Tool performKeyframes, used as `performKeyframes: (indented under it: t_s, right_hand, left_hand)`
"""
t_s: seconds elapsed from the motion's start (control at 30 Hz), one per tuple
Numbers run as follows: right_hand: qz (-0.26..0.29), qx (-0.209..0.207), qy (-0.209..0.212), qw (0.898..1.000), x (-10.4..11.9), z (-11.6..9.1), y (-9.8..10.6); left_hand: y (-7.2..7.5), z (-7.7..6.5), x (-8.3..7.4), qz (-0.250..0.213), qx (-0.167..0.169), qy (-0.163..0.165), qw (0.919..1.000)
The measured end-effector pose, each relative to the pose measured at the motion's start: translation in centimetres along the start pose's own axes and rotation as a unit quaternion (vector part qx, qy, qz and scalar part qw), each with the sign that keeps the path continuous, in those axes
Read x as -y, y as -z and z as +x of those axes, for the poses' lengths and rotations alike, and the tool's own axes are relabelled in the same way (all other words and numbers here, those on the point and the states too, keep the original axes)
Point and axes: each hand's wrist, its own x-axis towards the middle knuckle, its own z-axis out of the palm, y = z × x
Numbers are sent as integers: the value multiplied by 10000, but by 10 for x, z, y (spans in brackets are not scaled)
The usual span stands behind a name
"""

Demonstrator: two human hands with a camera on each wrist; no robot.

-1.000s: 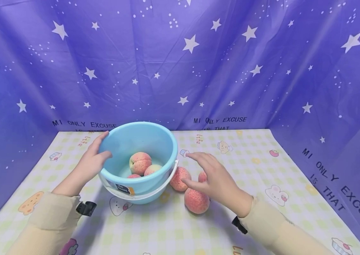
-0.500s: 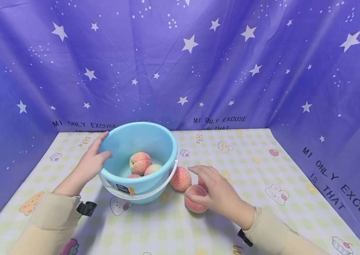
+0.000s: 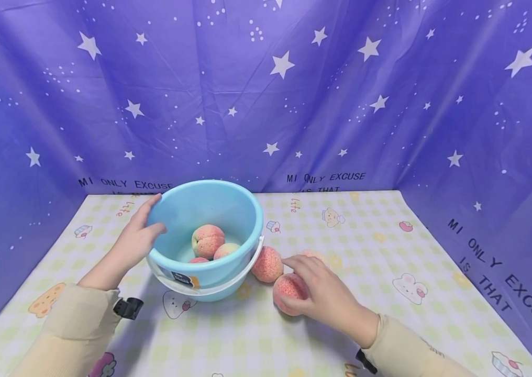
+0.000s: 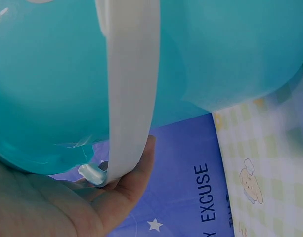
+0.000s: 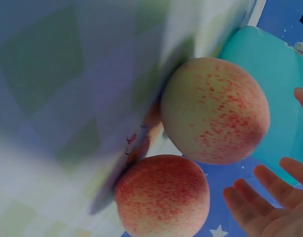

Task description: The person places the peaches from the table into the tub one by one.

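My left hand (image 3: pixel 136 235) grips the left rim of a light blue bucket (image 3: pixel 235 275), its thumb inside the rim. In the left wrist view the fingers lie at the rim beside the bucket's white handle (image 4: pixel 134 89). Inside the bucket sit a speckled pink peach (image 3: pixel 208 241), a paler peach (image 3: pixel 226 250) and part of another. Right of the bucket, two peaches, a nearer peach (image 3: pixel 288 293) and one against the bucket (image 3: pixel 267 265), rest on the cloth. My right hand (image 3: pixel 327 290) hovers over the nearer one; in the right wrist view its fingers (image 5: pixel 275 185) are spread apart from the peaches.
A pale checked tablecloth (image 3: pixel 228 340) with cartoon prints covers the table. Behind and beside it hangs a purple star-printed curtain (image 3: pixel 228 78). A pinkish patch past my right hand is mostly hidden.
My right hand has come down and slightly toward me, from above the peaches to close over the nearer one. The left hand and bucket have not moved.
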Motion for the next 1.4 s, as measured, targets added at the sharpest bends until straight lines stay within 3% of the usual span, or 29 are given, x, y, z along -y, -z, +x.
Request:
performKeyframes:
  t_s: [0.23,1.4]
  right_hand:
    - [-23,393,-295,9988,-2,-5,-6]
    - [-120,818,-246,9963,-3,-10,-26]
  left_hand:
    - [-1,0,0,-45,-36,-51,10000]
    - [-1,0,-1,-91,-23,-27,10000]
